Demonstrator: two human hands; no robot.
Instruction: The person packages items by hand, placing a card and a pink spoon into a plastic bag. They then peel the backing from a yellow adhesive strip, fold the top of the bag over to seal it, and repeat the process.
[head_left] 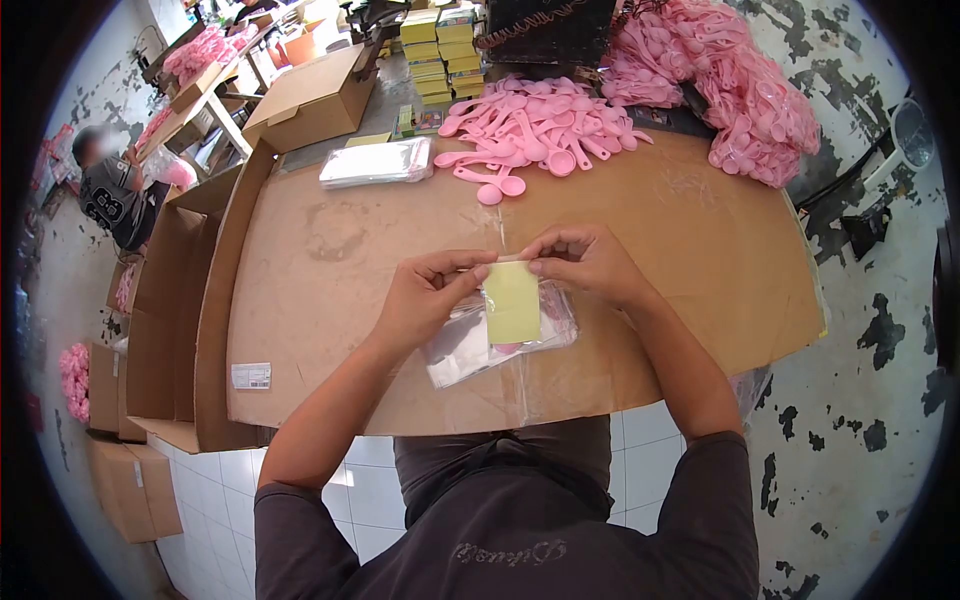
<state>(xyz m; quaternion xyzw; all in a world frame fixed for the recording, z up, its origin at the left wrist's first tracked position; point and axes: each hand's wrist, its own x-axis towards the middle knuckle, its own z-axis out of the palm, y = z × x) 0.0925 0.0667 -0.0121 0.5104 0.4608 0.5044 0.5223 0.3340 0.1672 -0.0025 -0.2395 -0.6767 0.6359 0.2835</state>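
Near the middle of the cardboard-topped table, my left hand [428, 298] and my right hand [590, 266] pinch the two top corners of a small clear plastic bag [512, 262]. A pale yellow card [514, 305] shows upright in it, with a bit of pink at its lower end, partly hidden. Both hands are closed, thumbs against fingers. Under and behind the card lies a pile of flat clear plastic bags [458, 348] on the cardboard.
Loose pink measuring spoons [545, 125] are heaped at the far side, with bagged pink spoons [725, 80] to the right. A stack of clear bags [377, 163] and bundled cards [440, 50] stand behind. An open carton [180, 310] adjoins the left edge; another person [115, 190] sits beyond.
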